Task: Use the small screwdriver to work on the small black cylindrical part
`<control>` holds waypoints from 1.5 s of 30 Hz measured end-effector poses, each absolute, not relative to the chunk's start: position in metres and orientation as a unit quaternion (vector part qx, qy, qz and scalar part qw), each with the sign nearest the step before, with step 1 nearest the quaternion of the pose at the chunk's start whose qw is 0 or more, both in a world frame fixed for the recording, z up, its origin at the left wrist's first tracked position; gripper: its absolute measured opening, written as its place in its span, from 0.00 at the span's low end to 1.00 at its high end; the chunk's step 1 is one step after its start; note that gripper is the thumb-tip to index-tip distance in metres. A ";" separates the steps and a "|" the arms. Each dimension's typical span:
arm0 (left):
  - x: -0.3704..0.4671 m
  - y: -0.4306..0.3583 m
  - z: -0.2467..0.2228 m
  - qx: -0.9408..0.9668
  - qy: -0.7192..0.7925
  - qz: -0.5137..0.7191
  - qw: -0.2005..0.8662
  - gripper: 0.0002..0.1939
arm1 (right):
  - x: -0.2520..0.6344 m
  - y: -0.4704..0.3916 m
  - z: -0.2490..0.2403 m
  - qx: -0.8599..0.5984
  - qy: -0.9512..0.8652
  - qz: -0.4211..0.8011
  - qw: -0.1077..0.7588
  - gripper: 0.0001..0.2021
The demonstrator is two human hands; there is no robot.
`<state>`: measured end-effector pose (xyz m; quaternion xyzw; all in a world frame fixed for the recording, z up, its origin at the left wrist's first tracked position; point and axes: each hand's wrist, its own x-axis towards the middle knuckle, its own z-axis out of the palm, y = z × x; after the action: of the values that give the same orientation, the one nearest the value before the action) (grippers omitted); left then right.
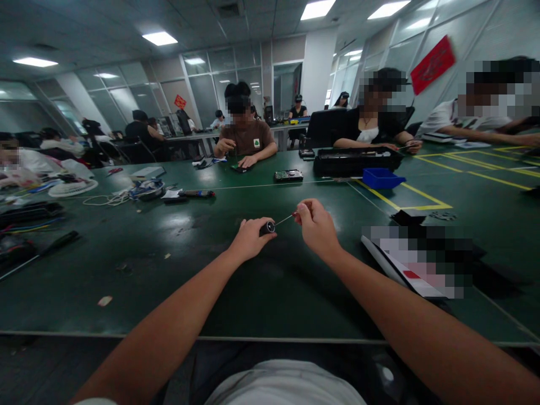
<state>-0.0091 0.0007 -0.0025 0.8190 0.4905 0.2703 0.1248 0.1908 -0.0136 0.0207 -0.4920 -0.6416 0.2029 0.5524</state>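
Over the green table, my left hand (251, 241) is closed around a small black cylindrical part (266, 228), whose round, light-ringed end faces me. My right hand (314, 225) grips a slim screwdriver (285, 220) by its reddish handle, most of which the fingers hide. Its thin metal shaft points left, and the tip is at or very near the black part's edge; I cannot tell whether it touches.
Beyond my hands lie a hard drive (288, 175), a dark pen-like tool (196, 193) and a blue bin (383, 178) beside a long black casing (358, 161). To my right is a white-and-black item (405, 264), partly blurred. Several people sit around.
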 end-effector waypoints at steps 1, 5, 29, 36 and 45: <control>-0.009 0.001 -0.003 0.818 0.492 0.269 0.126 0.15 | 0.192 -0.015 0.022 -0.490 -0.641 0.194 0.558 0.11; -0.009 0.001 -0.003 0.816 0.495 0.266 0.134 0.14 | 0.193 -0.017 0.023 -0.457 -0.654 0.202 0.569 0.11; -0.006 -0.001 -0.004 0.819 0.500 0.231 0.160 0.25 | 0.192 -0.021 0.028 -0.462 -0.706 0.160 0.512 0.10; -0.007 0.002 -0.007 0.822 0.503 0.219 0.154 0.28 | 0.194 -0.021 0.027 -0.468 -0.700 0.137 0.522 0.10; -0.003 0.001 -0.006 0.822 0.504 0.215 0.154 0.28 | 0.191 -0.025 0.031 -0.471 -0.722 0.137 0.489 0.08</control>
<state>-0.0033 0.0013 -0.0059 0.8219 0.5044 0.2151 0.1542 0.1911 -0.0246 0.0315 -0.4706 -0.7215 0.1373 0.4889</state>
